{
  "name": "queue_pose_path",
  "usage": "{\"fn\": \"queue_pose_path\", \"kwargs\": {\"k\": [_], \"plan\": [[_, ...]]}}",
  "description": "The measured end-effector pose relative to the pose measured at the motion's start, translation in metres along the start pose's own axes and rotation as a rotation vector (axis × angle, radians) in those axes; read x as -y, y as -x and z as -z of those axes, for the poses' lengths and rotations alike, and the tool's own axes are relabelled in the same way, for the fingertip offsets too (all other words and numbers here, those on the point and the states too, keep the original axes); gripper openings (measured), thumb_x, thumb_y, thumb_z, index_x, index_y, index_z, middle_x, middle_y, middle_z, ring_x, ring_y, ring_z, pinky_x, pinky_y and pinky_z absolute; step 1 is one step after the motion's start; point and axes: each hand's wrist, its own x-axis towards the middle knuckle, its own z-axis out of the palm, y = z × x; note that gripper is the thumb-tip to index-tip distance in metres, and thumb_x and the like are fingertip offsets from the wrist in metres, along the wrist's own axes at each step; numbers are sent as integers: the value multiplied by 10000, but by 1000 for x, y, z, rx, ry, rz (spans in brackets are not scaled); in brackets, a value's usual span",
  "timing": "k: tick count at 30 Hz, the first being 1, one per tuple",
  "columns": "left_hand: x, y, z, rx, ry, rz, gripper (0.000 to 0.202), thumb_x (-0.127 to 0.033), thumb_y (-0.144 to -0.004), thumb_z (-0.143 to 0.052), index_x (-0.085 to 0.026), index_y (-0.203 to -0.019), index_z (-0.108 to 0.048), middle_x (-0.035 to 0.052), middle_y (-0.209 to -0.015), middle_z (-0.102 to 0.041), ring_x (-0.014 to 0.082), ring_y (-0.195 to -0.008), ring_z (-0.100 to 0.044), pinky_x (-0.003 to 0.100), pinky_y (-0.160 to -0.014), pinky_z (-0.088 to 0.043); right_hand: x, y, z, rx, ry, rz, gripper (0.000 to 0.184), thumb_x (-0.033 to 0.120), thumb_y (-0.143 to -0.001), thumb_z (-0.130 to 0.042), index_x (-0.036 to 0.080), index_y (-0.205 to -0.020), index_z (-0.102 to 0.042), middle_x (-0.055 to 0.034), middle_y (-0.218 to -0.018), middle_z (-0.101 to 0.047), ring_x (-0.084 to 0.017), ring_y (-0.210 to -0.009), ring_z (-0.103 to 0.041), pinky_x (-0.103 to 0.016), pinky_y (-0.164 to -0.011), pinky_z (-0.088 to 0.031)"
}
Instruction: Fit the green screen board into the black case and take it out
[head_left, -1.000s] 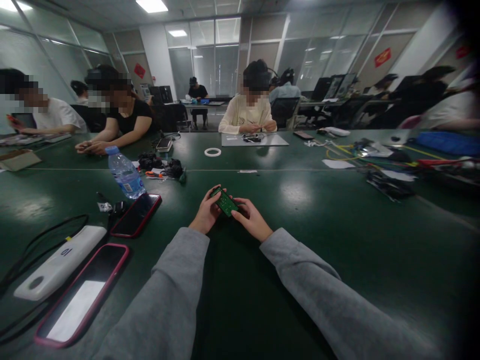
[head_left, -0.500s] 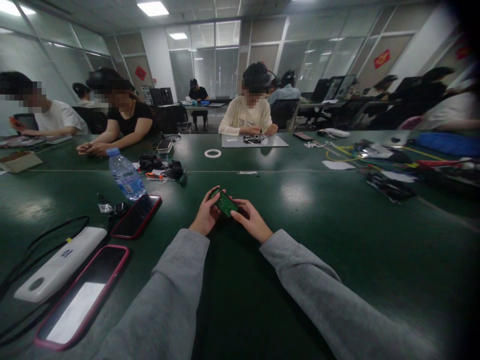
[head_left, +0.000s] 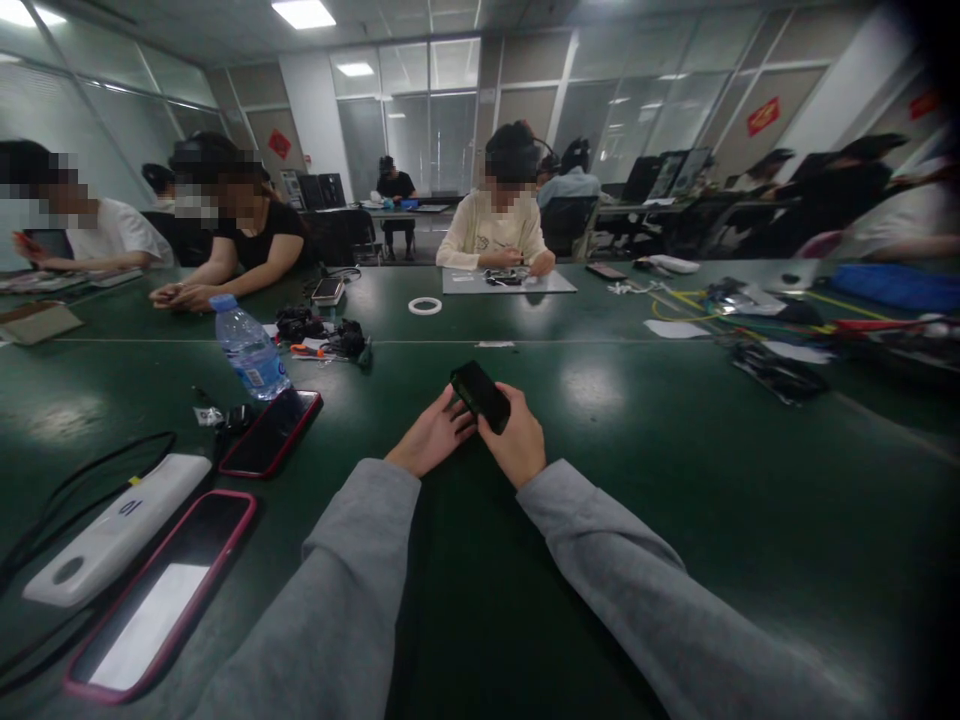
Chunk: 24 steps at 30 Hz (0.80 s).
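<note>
A small flat rectangular piece (head_left: pixel 480 394), dark on the side facing me, is held just above the green table (head_left: pixel 675 470). My right hand (head_left: pixel 516 441) is closed on its near end, thumb on top. My left hand (head_left: pixel 433 437) lies beside it with fingers stretched out, the fingertips touching the piece's left edge. Both arms wear grey sleeves.
A water bottle (head_left: pixel 250 347), a red-cased phone (head_left: pixel 271 432), a pink-cased phone (head_left: pixel 161 590) and a white power bank (head_left: pixel 116 528) with cables lie at left. A tape ring (head_left: pixel 424 305) and black parts (head_left: pixel 322 333) sit further off. Several people sit across the table; tools clutter the right.
The piece showed a green circuit face held by both hands; it has been turned over to a dark face and raised slightly rightward, and my left hand's fingers have opened out.
</note>
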Motion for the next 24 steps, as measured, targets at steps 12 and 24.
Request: {"fn": "queue_pose_path", "kwargs": {"k": [12, 24], "plan": [[-8, 4, 2, -145, 21, -52, 670, -696, -769, -426, -123, -1047, -631, 115, -963, -668, 260, -1036, -583, 389, -945, -423, 32, 11, 7, 314, 96, 518, 525, 279, -843, -543, 203, -1338, -386, -121, -1369, -322, -281, -1292, -296, -482, -1045, -340], [-6, -2, 6, -136, -60, -73, 640, -697, -774, -413, -178, -1072, -639, 101, -1028, -678, 251, -1053, -589, 403, -963, -420, 21, 9, 2, 241, -77, 322, 709, 443, -822, -606, 167, -1381, -269, -153, -1290, -369, -276, -1218, -392, -461, -1027, -386]]}}
